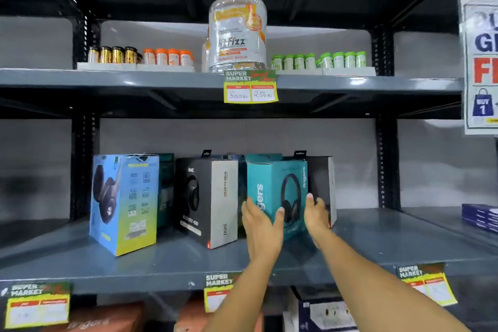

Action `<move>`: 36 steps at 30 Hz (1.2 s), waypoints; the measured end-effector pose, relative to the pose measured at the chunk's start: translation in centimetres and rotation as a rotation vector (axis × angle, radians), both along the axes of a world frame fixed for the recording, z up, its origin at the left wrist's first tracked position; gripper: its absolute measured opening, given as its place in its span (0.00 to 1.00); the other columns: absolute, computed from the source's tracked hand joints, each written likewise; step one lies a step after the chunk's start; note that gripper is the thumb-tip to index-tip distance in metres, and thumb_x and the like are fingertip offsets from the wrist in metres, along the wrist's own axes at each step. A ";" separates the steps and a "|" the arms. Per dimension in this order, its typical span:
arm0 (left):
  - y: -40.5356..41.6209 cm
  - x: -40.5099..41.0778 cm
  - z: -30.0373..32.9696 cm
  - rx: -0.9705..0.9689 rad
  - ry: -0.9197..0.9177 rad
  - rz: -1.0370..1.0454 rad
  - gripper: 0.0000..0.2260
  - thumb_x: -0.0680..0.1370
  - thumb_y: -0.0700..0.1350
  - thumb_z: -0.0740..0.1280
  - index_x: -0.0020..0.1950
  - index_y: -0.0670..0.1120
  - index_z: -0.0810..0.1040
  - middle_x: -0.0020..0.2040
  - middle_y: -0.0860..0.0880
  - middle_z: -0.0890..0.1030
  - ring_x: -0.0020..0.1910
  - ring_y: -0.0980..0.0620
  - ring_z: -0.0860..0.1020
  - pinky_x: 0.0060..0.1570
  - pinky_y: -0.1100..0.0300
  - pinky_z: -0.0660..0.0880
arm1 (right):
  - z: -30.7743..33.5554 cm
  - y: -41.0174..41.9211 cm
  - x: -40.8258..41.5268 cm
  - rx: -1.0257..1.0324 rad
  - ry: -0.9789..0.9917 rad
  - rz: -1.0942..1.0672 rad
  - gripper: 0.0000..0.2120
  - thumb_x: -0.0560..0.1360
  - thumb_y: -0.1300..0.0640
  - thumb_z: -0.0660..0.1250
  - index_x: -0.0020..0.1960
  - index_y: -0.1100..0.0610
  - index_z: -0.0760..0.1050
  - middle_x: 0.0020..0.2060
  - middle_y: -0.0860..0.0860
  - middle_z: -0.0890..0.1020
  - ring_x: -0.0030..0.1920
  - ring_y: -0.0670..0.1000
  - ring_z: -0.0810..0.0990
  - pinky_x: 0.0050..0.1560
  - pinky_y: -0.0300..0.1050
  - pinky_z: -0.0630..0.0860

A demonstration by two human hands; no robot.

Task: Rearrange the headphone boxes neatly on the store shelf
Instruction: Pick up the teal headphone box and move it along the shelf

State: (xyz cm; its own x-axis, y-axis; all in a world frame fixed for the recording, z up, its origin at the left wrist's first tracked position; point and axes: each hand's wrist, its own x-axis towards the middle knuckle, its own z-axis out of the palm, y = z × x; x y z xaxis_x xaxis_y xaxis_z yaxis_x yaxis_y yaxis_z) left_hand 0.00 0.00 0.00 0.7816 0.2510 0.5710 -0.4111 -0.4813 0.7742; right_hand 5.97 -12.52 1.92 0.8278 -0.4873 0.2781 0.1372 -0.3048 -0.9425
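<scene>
Several headphone boxes stand on the grey middle shelf (172, 261). A teal box (272, 186) with a headphone picture stands turned at an angle, right of centre. My left hand (262, 226) presses on its left face and my right hand (316, 214) on its right edge, so both hold it. Behind it to the right stands a dark box (323, 183), partly hidden. A black and white box (207, 199) stands to the left, also angled. At the far left is a blue and yellow box (124, 202), with a dark teal box (165, 191) behind it.
The upper shelf carries a large orange-lidded jar (237, 27), small gold, orange and green bottles, and a price tag (250, 87). A poster (481, 62) hangs at the right. Dark blue flat boxes (479, 217) lie on the neighbouring shelf. More boxes sit below.
</scene>
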 end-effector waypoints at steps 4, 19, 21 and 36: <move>-0.3 1.6 0.3 0.035 0.040 0.106 0.44 0.74 0.58 0.67 0.78 0.41 0.44 0.78 0.39 0.53 0.77 0.41 0.53 0.75 0.47 0.55 | -0.8 -0.6 2.4 0.037 0.098 0.150 0.30 0.82 0.41 0.46 0.78 0.58 0.54 0.76 0.61 0.63 0.74 0.63 0.63 0.73 0.59 0.59; 3.5 0.9 5.6 -0.352 -0.059 -0.477 0.20 0.76 0.51 0.68 0.67 0.49 0.72 0.58 0.47 0.81 0.53 0.49 0.82 0.49 0.52 0.82 | 0.7 -6.4 -3.1 0.032 -0.398 0.124 0.13 0.75 0.48 0.69 0.50 0.58 0.76 0.45 0.52 0.82 0.45 0.50 0.80 0.40 0.44 0.76; 3.8 0.4 5.8 -0.461 0.003 -0.579 0.15 0.77 0.47 0.68 0.62 0.44 0.76 0.55 0.43 0.84 0.49 0.47 0.84 0.40 0.56 0.83 | 1.0 -6.8 -5.2 -0.002 -0.440 0.102 0.15 0.73 0.47 0.71 0.47 0.59 0.75 0.42 0.52 0.82 0.42 0.50 0.82 0.37 0.44 0.77; 3.8 -1.1 4.8 -0.344 0.022 -0.606 0.14 0.78 0.48 0.66 0.59 0.43 0.78 0.53 0.41 0.85 0.46 0.49 0.85 0.36 0.61 0.81 | -0.4 -6.4 -9.5 -0.057 -0.511 0.059 0.16 0.72 0.50 0.72 0.43 0.62 0.72 0.37 0.56 0.82 0.39 0.54 0.83 0.28 0.38 0.75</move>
